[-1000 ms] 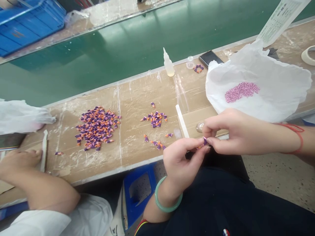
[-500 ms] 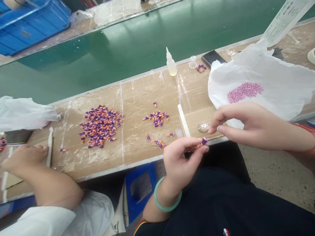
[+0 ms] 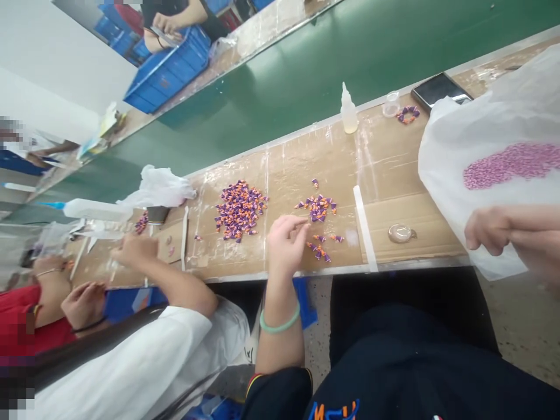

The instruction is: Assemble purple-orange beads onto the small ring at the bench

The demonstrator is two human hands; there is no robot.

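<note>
My left hand (image 3: 286,242), with a green bangle at its wrist, is over the cardboard-covered table beside a small cluster of purple-and-orange pieces (image 3: 318,208). Its thumb and fingertips are pinched together; anything between them is too small to make out. More such pieces (image 3: 318,252) lie scattered just right of the fingers. My right hand (image 3: 503,233) is blurred over the white sheet (image 3: 446,157), below a spread of tiny pink bits (image 3: 511,166). Its fingers are curled closed, and their contents are hidden. Between my hands lies a clear rounded blob (image 3: 400,233).
A big heap of purple-and-orange pieces (image 3: 240,211) lies left. A squeeze bottle (image 3: 349,111), a clear cup (image 3: 391,105), a ring of pieces (image 3: 408,114) and a phone (image 3: 441,92) line the back. A white strip (image 3: 365,227) crosses the table. A co-worker's arm (image 3: 179,271) is at left.
My left hand has moved left from the blob to the small cluster; the purple-and-orange piece it held no longer shows there. My right hand has moved right, away from the blob. The view has swung left.
</note>
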